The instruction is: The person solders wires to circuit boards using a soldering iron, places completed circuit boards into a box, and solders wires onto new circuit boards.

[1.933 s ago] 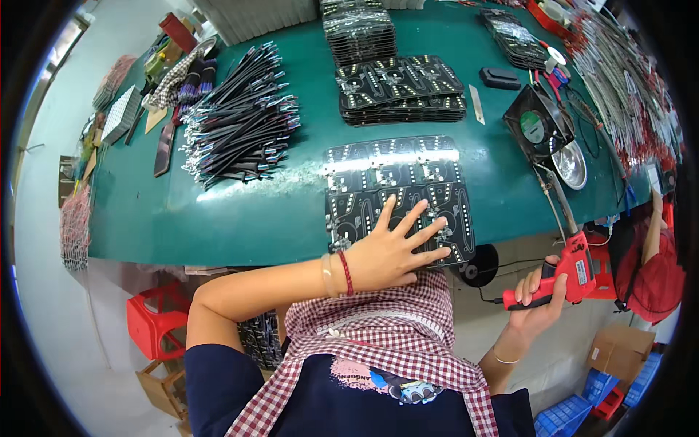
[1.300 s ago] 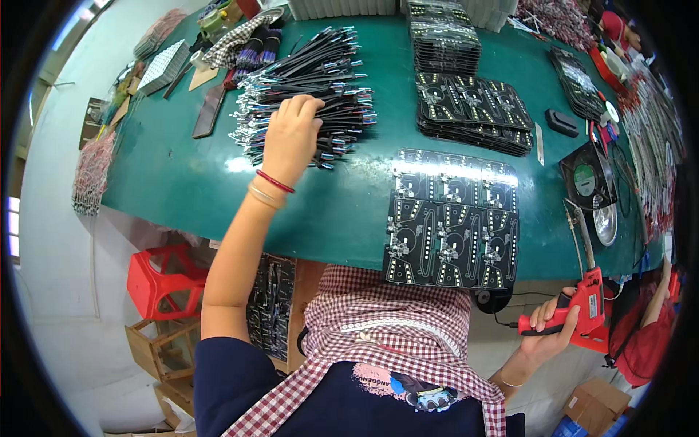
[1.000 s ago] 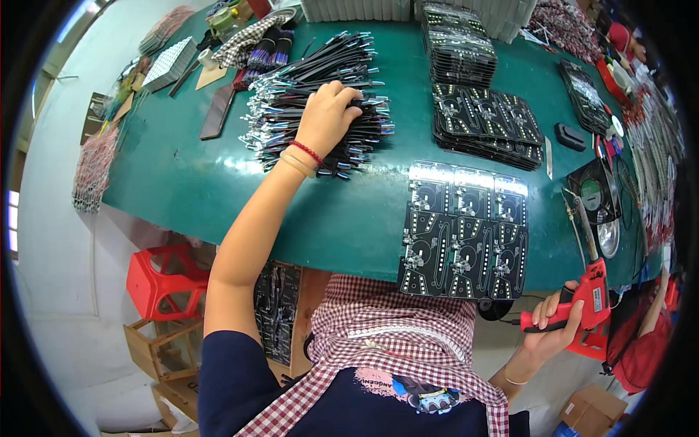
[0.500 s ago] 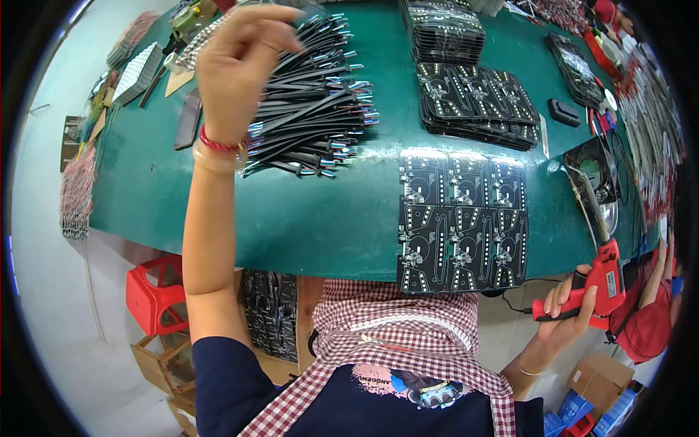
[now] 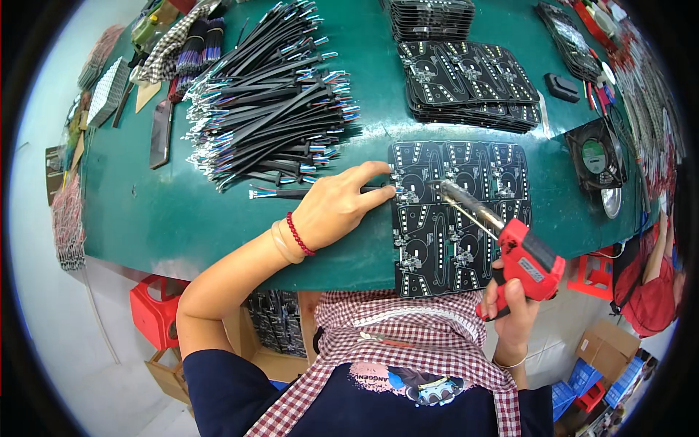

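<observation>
A black panel of several joined circuit boards (image 5: 421, 251) lies on the green table in front of me, its near end at the table edge. My left hand (image 5: 336, 207) pinches a black cable (image 5: 280, 194) with coloured wire ends and brings one end to the panel's upper left board. The hand itself covers the cable's middle. In my right hand (image 5: 514, 309) is a red soldering gun (image 5: 531, 264), gripped by its handle. Its metal tip points left over the upper boards, close to the wire end; whether they touch I cannot tell.
Many more black cables (image 5: 269, 109) are piled left of the panel, beside a phone (image 5: 161, 135). Behind the panel stand stacks of boards (image 5: 466, 73). A black fan (image 5: 595, 154) sits at the right, near a small black box (image 5: 562, 87). A red stool (image 5: 154, 309) is below left.
My left hand has come down from above the cable pile to the panel, now with one cable. My right hand has swung the soldering gun leftward from the table's right side over the panel.
</observation>
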Tool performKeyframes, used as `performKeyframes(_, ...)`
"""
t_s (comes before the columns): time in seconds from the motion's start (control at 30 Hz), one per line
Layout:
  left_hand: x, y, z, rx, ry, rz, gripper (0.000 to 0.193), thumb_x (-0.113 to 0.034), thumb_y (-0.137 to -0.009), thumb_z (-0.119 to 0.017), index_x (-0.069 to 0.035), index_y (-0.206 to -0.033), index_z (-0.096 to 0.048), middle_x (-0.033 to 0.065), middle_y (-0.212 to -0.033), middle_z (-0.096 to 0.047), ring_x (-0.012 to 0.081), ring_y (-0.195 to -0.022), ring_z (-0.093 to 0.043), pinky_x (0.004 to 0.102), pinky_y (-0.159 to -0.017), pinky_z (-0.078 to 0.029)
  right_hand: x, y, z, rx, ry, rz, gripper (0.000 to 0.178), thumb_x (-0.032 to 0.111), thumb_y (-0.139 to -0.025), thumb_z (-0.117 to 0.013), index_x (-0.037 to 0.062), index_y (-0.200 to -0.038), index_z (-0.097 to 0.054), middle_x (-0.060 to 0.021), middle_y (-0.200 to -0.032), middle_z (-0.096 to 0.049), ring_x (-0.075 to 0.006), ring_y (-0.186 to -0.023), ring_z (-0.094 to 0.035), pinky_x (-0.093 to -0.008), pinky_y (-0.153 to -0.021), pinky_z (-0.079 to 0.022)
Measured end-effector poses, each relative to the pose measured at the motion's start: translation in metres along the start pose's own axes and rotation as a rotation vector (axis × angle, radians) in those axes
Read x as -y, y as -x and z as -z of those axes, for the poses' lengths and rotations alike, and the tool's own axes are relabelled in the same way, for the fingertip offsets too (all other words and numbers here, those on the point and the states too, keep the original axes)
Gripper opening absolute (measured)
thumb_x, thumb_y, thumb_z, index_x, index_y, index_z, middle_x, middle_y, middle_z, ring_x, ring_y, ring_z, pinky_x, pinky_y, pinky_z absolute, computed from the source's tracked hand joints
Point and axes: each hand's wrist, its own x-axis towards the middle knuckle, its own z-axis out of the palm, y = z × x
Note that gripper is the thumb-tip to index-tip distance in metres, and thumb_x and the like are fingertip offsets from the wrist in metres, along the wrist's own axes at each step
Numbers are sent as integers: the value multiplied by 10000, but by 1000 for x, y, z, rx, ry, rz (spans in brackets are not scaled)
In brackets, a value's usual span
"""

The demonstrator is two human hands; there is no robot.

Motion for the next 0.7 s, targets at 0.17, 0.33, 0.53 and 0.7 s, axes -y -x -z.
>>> performKeyframes(0.17, 4, 3, -1, 46, -36, -17, 292, -19, -764, -642, -57, -1051, -684, 116, -1277, -642, 217, -830, -654, 329, -682, -575, -11, -2, -14, 42, 75, -24, 444, 298, -980, -626, -65, -1217, -525, -88, -657, -566, -117, -470, -473, -264, -452, -415)
performKeyframes(0.33, 5, 2, 0, 58, -17, -23, 297, -21, -749, -652, -42, -1045, -677, 125, -1257, -657, 211, -824, -649, 328, -678, -574, -11, -3, -19, 26, 119, -45, 405, 277, -977, -636, -58, -1184, -543, -84, -653, -566, -119, -490, -489, -256, -463, -401)
performKeyframes(0.53, 4, 0, 0, 49, -3, -6, 282, -36, -751, -654, -41, -1032, -674, 126, -1252, -660, 210, -840, -651, 330, -674, -575, -13, -3, -22, 13, 141, -60, 366, 274, -981, -626, -49, -1134, -548, -84, -644, -556, -118, -500, -495, -261, -472, -405)
performKeyframes(0.7, 3, 0, 0, 48, -11, -3, 275, -40, -752, -651, -39, -1026, -674, 123, -1238, -668, 210, -848, -653, 327, -675, -576, -13, -6, -21, 61, 199, -69, 314, 246, -974, -625, -46, -1067, -560, -82, -655, -562, -120, -512, -502, -260, -479, -402)
